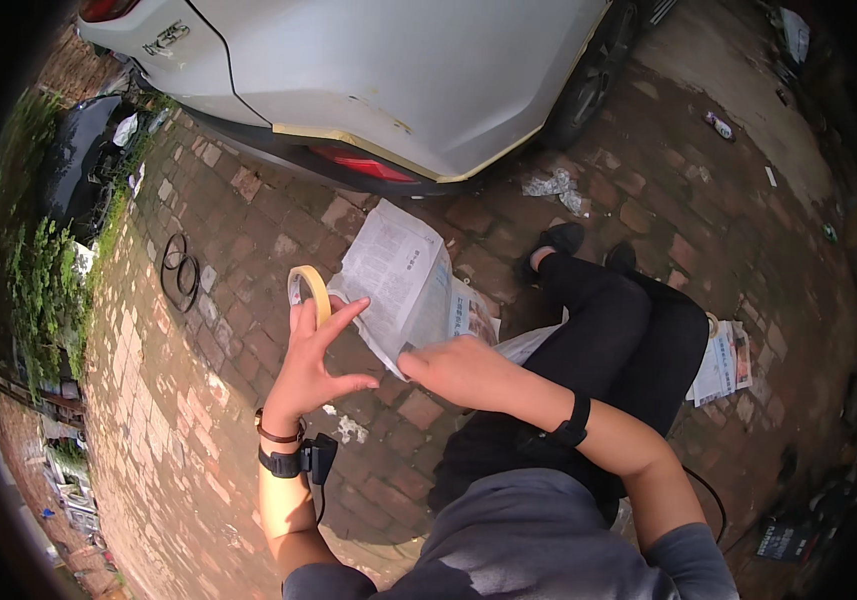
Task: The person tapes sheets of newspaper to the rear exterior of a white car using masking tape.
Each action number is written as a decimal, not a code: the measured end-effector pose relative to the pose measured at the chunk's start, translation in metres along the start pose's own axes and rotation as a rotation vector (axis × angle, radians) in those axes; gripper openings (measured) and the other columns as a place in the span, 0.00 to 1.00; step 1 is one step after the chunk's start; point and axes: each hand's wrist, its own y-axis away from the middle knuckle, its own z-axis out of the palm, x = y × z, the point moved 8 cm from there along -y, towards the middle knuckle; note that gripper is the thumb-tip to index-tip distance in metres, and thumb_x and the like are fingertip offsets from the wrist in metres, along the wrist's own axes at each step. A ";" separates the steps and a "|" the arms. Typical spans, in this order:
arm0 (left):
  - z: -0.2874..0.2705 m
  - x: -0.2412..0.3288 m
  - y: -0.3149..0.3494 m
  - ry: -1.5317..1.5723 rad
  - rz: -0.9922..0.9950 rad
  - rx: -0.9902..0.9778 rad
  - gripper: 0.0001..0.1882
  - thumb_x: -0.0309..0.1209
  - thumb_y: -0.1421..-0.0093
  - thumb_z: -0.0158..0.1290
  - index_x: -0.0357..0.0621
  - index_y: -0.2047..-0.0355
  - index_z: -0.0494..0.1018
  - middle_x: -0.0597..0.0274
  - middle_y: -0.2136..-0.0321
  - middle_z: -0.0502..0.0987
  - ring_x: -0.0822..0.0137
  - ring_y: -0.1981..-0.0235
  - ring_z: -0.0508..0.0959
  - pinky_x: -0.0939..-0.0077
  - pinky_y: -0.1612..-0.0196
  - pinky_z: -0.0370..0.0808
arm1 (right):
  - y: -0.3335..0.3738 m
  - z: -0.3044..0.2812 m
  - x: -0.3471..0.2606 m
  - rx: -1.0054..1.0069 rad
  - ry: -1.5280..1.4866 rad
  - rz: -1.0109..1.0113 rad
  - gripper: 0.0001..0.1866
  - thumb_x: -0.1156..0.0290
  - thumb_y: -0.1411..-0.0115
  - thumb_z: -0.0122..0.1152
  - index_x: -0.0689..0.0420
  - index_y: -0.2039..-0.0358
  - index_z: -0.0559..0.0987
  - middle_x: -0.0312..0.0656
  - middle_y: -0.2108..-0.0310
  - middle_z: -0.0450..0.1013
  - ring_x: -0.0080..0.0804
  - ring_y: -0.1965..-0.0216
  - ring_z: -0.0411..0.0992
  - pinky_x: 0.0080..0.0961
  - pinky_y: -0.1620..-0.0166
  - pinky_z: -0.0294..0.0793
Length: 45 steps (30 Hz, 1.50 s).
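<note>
My left hand [306,368] carries a roll of yellowish masking tape [319,290] hooked on its fingers. Its thumb and index finger are spread apart, near the left edge of a newspaper sheet [388,270]. My right hand [460,373] pinches the newspaper's lower corner between closed fingers. The sheet hangs folded in front of my knees and hides part of the paving. Beyond it stands a silver-white car [428,80], with strips of masking tape [348,140] along the lower edge of its bodywork, above a red reflector [363,163].
More newspaper [721,365] lies on the brick paving right of my legs. Crumpled clear plastic [555,188] lies by the car's wheel [598,75]. At the left are black loops of cord or rubber [180,272], green plants [43,290] and a dark car part [78,155].
</note>
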 end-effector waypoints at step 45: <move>-0.086 -0.126 0.015 0.590 -0.411 0.571 0.10 0.27 0.40 0.64 0.31 0.71 0.77 0.70 0.66 0.71 0.80 0.68 0.68 0.83 0.65 0.62 | -0.045 -0.257 0.110 0.348 0.247 0.283 0.09 0.65 0.47 0.72 0.56 0.70 0.82 0.40 0.73 0.78 0.37 0.61 0.74 0.39 0.34 0.59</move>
